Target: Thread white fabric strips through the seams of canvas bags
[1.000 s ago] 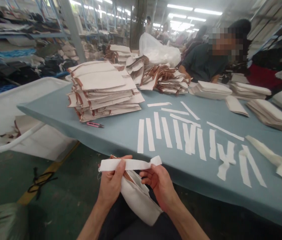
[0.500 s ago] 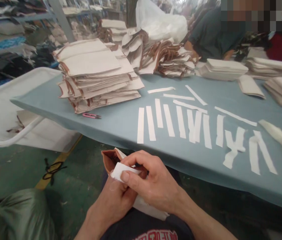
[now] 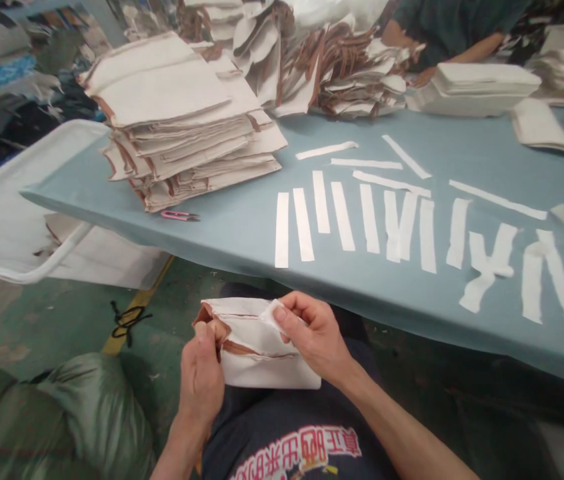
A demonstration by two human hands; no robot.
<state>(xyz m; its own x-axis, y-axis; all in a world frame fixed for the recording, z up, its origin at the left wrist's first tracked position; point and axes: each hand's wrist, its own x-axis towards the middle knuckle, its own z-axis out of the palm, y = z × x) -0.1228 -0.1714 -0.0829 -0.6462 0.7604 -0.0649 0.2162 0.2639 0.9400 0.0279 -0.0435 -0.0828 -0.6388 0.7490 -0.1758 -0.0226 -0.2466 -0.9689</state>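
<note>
A long desk covered with grey-blue cloth crosses a workshop, and shelves with dark bundles are blurred at the far left. Low at the left a green sack lies on the floor. Above it a white bin stands just beside the end of the desk, probably so that pieces can drop into it without a long reach. On the left part of the desk is a stack of cream pieces with brown edges, piled flat and roughly squared, which seems to stop it from sliding. Small pink snips lie just in front of it, near the edge. Below the desk edge, over the person's lap, the left hand grips the left end of a fabric piece. Its fingers are closed under the piece and the thumb presses on the brown-edged corner, I think to stop this end from slipping. The right hand holds the upper edge, its fingers closed in a pinch that presses a white fold against the piece. This fold looks like the end of a strip, but I cannot tell for sure. Further right, white strips lie on the desk side by side, mostly apart, so each one can likely be lifted alone. Behind them is a loose heap of brown-edged pieces. At the far right a co-worker's arm rests near folded white stacks.
</note>
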